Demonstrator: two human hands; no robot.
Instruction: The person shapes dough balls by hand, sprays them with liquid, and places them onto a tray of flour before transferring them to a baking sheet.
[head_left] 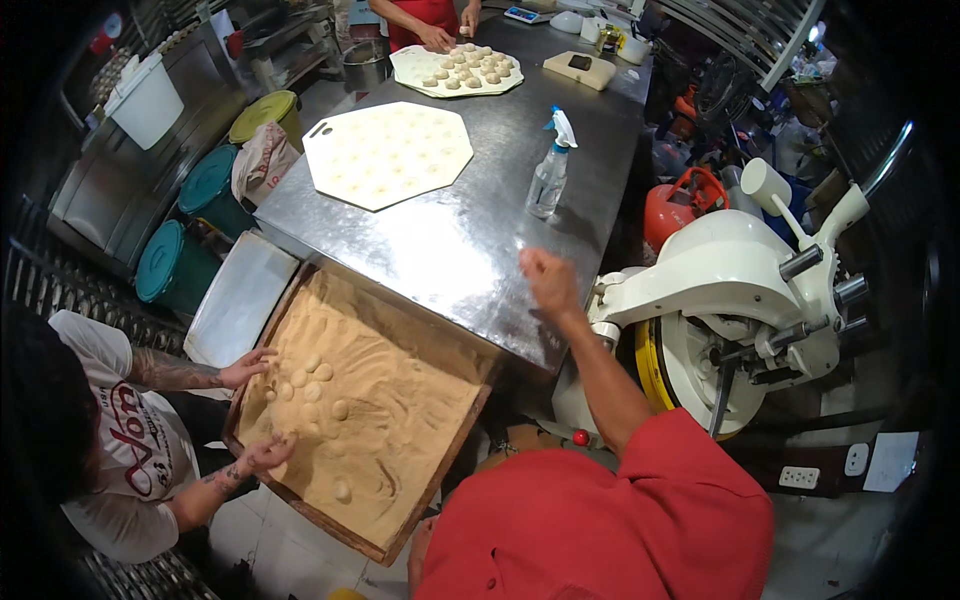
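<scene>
- Far L: co-worker in white tee, upper hand [245, 367] & lower hand [268, 453] w/ fingers spread at dough balls [312, 391]; contact unclear.
- Dough balls: loose cluster in L half of wood-rimmed tray [320, 515], on tan powder [410, 400]. Step in hand, by the look: handling dough in powder.
- Ctr: octagonal board [388, 155] w/ round marks, flat on steel table [480, 220]; beyond it, 2nd board [407, 68] loaded w/ more dough balls, 2nd co-worker's hand [436, 38] at its edge.
- Wearer's LH: not visible, can't tell grip.
- Clear spray bottle [546, 185], blue/white trigger, upright on table.
- Wearer's RH [548, 283]: over table's near R part, below btl, apart; fingers curled in, blurry. Nothing seen in it; palm hidden, can't tell. Next move on dough would prob. call for uncurled fingers & reach L.
- Far R: white mixer [715, 260].
</scene>
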